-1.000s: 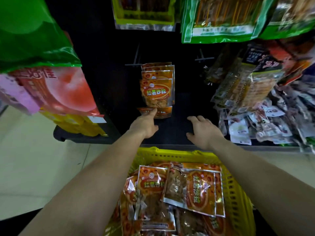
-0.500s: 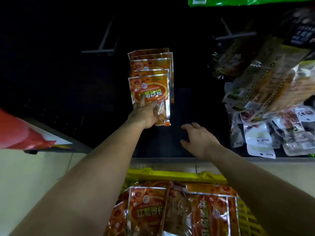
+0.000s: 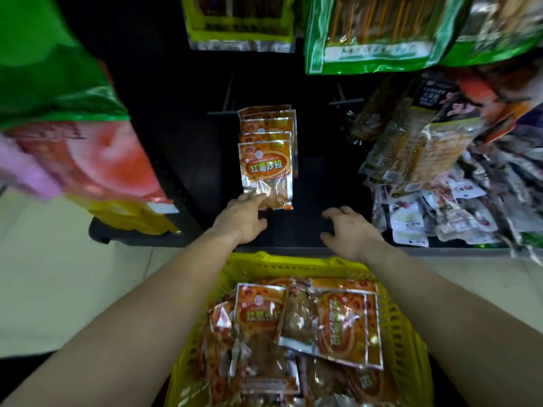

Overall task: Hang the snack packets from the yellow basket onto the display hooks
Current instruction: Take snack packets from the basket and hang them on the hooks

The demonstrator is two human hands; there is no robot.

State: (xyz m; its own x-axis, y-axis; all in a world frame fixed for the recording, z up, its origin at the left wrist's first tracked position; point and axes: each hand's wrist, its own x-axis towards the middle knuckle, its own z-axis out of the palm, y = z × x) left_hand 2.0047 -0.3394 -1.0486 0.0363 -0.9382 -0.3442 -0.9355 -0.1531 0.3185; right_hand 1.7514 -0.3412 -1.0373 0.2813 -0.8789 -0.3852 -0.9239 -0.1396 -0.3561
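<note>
A yellow slatted plastic basket (image 3: 407,333) is holding loose orange foil snack packets (image 3: 346,327), more hanging orange packets (image 3: 266,160) are dangling from a hook, the left hand (image 3: 242,220) is touching the front one's bottom edge with relaxed fingers, and the right hand (image 3: 351,230) is hovering loosely curled, empty.

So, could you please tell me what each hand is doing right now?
Left hand: fingers touch the front hanging packet at its bottom edge; grip cannot be told.
Right hand: open, loosely curled, holding nothing.
</note>
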